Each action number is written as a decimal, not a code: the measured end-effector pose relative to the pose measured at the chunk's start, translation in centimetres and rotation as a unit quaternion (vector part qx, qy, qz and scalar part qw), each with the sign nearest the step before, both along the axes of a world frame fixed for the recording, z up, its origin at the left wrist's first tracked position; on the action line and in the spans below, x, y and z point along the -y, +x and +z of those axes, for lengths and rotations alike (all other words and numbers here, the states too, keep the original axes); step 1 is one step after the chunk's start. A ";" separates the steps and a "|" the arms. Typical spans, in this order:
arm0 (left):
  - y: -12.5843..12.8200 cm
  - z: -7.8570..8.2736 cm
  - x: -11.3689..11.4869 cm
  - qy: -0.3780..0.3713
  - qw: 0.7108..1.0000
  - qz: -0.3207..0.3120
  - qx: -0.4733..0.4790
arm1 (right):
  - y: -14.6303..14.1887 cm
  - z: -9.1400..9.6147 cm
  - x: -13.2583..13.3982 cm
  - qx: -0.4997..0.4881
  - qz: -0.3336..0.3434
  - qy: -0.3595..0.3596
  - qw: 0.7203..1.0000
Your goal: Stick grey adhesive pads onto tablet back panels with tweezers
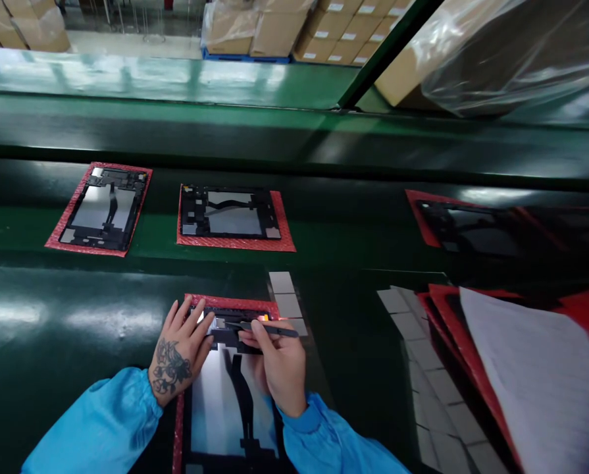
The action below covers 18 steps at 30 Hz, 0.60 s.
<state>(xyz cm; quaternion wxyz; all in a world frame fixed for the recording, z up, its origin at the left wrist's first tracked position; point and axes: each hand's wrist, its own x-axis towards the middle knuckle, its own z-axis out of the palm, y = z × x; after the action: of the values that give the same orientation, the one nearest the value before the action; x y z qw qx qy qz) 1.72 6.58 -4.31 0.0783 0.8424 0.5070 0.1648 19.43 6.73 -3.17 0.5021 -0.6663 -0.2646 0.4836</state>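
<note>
Right hand (279, 368) closed around a black pointed tool (274, 330), tip at the top edge of a tablet panel (235, 339); left hand (179, 349) open, fingers resting on that panel, lying flat on red foam (235, 304) on the green worktop (77, 316).

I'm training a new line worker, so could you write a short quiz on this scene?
1. What is the right hand holding over the black tablet panel?
2. True or false: pale grey square pads lie to the right of the red mat under that panel.
3. What is stacked on the blue plastic pallet? A: brown cardboard boxes; B: steel drums; C: glass bottles.

Key: 1. A slim black hand tool. 2. True. 3. A.
</note>
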 end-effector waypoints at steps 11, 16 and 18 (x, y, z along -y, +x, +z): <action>0.0 0.3 -0.1 -0.006 1.000 -0.017 0.008 | -0.2 -0.7 0.0 0.007 0.014 0.007 1.000; 0.0 0.4 0.0 -0.007 1.000 -0.007 0.004 | 1.0 1.3 0.1 0.024 -0.051 0.050 0.997; 0.0 0.1 -0.1 -0.009 1.000 -0.011 0.007 | 2.6 2.5 1.1 0.037 -0.079 0.060 0.994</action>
<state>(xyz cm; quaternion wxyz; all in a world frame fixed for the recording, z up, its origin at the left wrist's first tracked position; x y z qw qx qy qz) 1.71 6.64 -4.17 0.0910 0.8461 0.4985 0.1653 21.98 5.59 -0.64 0.5673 -0.6715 -0.2583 0.4005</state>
